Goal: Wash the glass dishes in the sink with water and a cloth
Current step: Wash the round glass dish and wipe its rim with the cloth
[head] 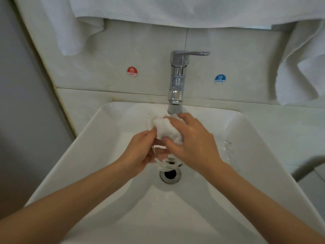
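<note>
1. the left hand has its fingers curled round a small clear glass, held above the drain in the middle of the sink.
2. the right hand clenches a bunched white cloth between thumb and fingers, just under the spout of the tap.
3. the key relation: the cloth sits on the tap side of the glass and touches its upper part. the glass slants from the hands down toward the drain, with a round end facing the camera. whether that end is the mouth or the base is unclear.
4. the right hand is nearer the tap and the left nearer the drain, so my guess is that the cloth needs to travel down along the glass's axis while the left hand turns it.
5. a second clear dish lies at the back left of the sink, apart from both hands and probably not yet washed.
6. droplets show on the right wall of the sink, but i can't tell whether water is running.
</note>
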A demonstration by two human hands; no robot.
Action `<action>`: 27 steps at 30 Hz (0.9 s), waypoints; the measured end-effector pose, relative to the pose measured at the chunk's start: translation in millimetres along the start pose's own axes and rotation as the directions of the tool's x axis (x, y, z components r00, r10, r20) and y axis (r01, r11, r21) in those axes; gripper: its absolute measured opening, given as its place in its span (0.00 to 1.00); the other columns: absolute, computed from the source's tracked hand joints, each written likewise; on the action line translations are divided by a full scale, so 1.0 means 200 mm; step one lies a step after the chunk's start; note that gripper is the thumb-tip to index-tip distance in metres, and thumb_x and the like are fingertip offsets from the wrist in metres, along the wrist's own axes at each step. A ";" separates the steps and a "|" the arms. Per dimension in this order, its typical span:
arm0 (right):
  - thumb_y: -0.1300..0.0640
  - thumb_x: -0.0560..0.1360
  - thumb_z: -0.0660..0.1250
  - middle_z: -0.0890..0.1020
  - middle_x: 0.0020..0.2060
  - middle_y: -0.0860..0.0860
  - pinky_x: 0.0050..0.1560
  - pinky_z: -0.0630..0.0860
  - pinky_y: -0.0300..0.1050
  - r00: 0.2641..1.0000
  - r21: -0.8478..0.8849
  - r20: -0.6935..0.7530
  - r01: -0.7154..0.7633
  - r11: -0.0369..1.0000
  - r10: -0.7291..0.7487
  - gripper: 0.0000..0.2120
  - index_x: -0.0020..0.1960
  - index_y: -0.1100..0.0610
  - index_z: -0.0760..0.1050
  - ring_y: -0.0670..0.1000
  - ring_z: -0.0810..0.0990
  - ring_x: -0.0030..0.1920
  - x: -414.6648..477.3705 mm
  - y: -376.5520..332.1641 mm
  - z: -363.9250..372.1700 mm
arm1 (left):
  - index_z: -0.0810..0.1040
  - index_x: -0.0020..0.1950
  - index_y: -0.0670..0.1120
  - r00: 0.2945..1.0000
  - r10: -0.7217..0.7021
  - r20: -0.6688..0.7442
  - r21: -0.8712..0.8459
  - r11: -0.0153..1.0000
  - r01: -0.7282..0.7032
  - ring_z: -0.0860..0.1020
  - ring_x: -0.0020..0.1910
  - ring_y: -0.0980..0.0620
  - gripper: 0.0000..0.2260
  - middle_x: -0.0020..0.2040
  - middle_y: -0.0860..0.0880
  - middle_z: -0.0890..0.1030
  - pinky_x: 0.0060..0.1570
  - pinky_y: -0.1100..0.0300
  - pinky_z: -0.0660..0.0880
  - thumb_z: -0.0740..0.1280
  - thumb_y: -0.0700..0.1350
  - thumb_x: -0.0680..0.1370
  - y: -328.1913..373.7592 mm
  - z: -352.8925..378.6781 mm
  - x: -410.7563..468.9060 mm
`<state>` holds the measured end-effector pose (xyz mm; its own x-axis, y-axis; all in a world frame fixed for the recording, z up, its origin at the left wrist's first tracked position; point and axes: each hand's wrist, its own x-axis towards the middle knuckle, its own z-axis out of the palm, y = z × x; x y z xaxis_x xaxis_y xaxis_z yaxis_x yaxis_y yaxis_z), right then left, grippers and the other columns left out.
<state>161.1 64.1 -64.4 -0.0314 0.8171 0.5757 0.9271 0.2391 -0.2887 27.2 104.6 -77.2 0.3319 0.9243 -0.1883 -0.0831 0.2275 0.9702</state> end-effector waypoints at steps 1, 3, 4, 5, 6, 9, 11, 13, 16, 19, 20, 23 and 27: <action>0.47 0.72 0.67 0.72 0.62 0.49 0.45 0.71 0.47 1.000 -0.036 -0.012 -0.017 0.999 0.017 0.21 0.65 0.45 0.71 0.53 0.72 0.59 0.02 0.04 -0.01 | 0.74 0.49 0.39 1.000 -0.009 -0.003 -0.028 1.000 0.009 0.82 0.34 0.44 0.15 0.38 0.44 0.84 0.30 0.61 0.73 0.60 0.52 0.80 0.01 0.00 0.00; 0.49 0.73 0.67 0.72 0.62 0.48 0.45 0.70 0.46 0.993 -0.053 -0.047 -0.113 0.992 0.111 0.20 0.65 0.46 0.72 0.53 0.73 0.59 0.06 0.15 -0.05 | 0.73 0.49 0.42 1.000 -0.019 -0.008 -0.070 0.997 0.018 0.84 0.37 0.44 0.14 0.40 0.43 0.85 0.28 0.62 0.76 0.60 0.53 0.79 0.03 -0.01 -0.01; 0.50 0.72 0.67 0.72 0.61 0.48 0.45 0.70 0.45 0.984 0.004 -0.073 -0.164 0.986 0.164 0.21 0.64 0.47 0.72 0.53 0.73 0.58 0.06 0.20 -0.07 | 0.73 0.48 0.42 1.000 -0.019 -0.014 -0.089 0.996 0.018 0.84 0.37 0.45 0.14 0.40 0.43 0.85 0.28 0.61 0.76 0.61 0.53 0.79 0.03 0.00 -0.01; 0.52 0.72 0.68 0.73 0.60 0.48 0.45 0.69 0.44 0.975 0.096 -0.097 -0.191 0.977 0.200 0.21 0.64 0.48 0.71 0.51 0.74 0.56 0.06 0.23 -0.08 | 0.73 0.46 0.43 1.000 -0.019 -0.023 -0.109 0.994 0.016 0.84 0.36 0.45 0.13 0.40 0.43 0.85 0.30 0.60 0.75 0.61 0.53 0.79 0.03 0.00 -0.01; 0.52 0.71 0.68 0.73 0.58 0.48 0.46 0.70 0.43 0.973 0.187 -0.110 -0.181 0.966 0.203 0.21 0.63 0.49 0.72 0.49 0.74 0.55 0.06 0.25 -0.09 | 0.73 0.44 0.43 0.999 -0.016 -0.029 -0.124 0.992 0.012 0.84 0.36 0.45 0.13 0.39 0.43 0.85 0.32 0.59 0.74 0.61 0.53 0.79 0.03 0.01 0.00; 0.46 0.67 0.63 0.74 0.56 0.49 0.49 0.76 0.49 0.998 0.222 -0.014 -0.053 0.974 0.058 0.22 0.61 0.47 0.74 0.50 0.75 0.54 0.01 0.21 -0.08 | 0.73 0.42 0.43 0.999 -0.014 -0.041 -0.156 0.988 0.007 0.83 0.33 0.47 0.13 0.36 0.45 0.84 0.27 0.62 0.75 0.61 0.52 0.79 0.04 0.02 -0.01; 0.45 0.66 0.62 0.73 0.57 0.49 0.44 0.78 0.51 0.990 0.140 0.076 0.103 0.985 -0.115 0.22 0.60 0.41 0.71 0.52 0.75 0.55 -0.05 0.16 -0.05 | 0.75 0.41 0.43 0.996 -0.026 -0.081 -0.185 0.983 0.010 0.81 0.26 0.50 0.14 0.31 0.48 0.83 0.23 0.65 0.73 0.61 0.52 0.79 0.04 0.01 -0.02; 0.45 0.67 0.63 0.74 0.57 0.48 0.40 0.78 0.47 0.953 0.135 0.134 0.254 0.958 -0.272 0.21 0.60 0.40 0.69 0.51 0.75 0.55 -0.11 0.09 -0.01 | 0.76 0.37 0.44 0.988 -0.036 -0.150 -0.127 0.992 0.017 0.73 0.20 0.54 0.16 0.24 0.51 0.77 0.20 0.69 0.67 0.62 0.53 0.79 0.03 -0.02 -0.02; 0.44 0.67 0.63 0.74 0.58 0.48 0.37 0.76 0.44 0.938 0.143 0.139 0.300 0.943 -0.319 0.22 0.61 0.40 0.68 0.49 0.73 0.55 -0.12 0.05 0.03 | 0.74 0.35 0.44 0.982 -0.020 -0.186 -0.081 0.997 0.006 0.69 0.18 0.56 0.17 0.20 0.52 0.72 0.19 0.70 0.64 0.62 0.54 0.78 0.03 -0.03 0.00; 0.41 0.67 0.58 0.72 0.59 0.50 0.43 0.77 0.51 0.995 0.115 0.084 0.042 0.993 -0.051 0.23 0.62 0.40 0.67 0.53 0.73 0.57 -0.05 0.14 0.03 | 0.72 0.37 0.43 0.990 -0.036 -0.137 -0.252 0.968 0.000 0.79 0.23 0.52 0.14 0.26 0.48 0.80 0.21 0.66 0.73 0.61 0.50 0.79 0.06 -0.02 0.01; 0.41 0.67 0.56 0.72 0.59 0.50 0.45 0.77 0.53 0.998 0.122 0.061 -0.040 0.992 0.033 0.24 0.63 0.42 0.68 0.54 0.73 0.56 -0.04 0.18 0.02 | 0.72 0.38 0.43 0.992 -0.043 -0.118 -0.265 0.964 0.010 0.81 0.26 0.49 0.14 0.29 0.46 0.82 0.22 0.65 0.74 0.61 0.50 0.79 0.07 -0.02 0.01; 0.42 0.68 0.56 0.71 0.58 0.52 0.45 0.77 0.54 0.995 0.145 0.002 -0.103 0.984 0.104 0.25 0.65 0.46 0.67 0.56 0.73 0.54 -0.09 0.18 0.02 | 0.71 0.38 0.43 0.995 -0.044 -0.094 -0.290 0.957 0.015 0.82 0.27 0.49 0.14 0.32 0.45 0.83 0.22 0.65 0.75 0.61 0.50 0.80 0.07 -0.01 0.01; 0.46 0.68 0.61 0.68 0.59 0.50 0.35 0.75 0.44 0.981 0.030 -0.044 0.189 0.982 -0.187 0.24 0.63 0.46 0.67 0.55 0.73 0.55 -0.19 -0.01 0.08 | 0.71 0.36 0.45 0.982 -0.052 -0.180 -0.220 0.975 0.011 0.74 0.21 0.56 0.16 0.24 0.52 0.79 0.22 0.69 0.70 0.62 0.54 0.79 0.07 -0.02 -0.01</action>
<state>153.8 41.8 -98.2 -0.1881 0.7343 0.6523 0.8929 0.4045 -0.1979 22.6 107.9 -63.8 0.1614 0.9513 -0.2625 -0.2841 0.2996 0.9108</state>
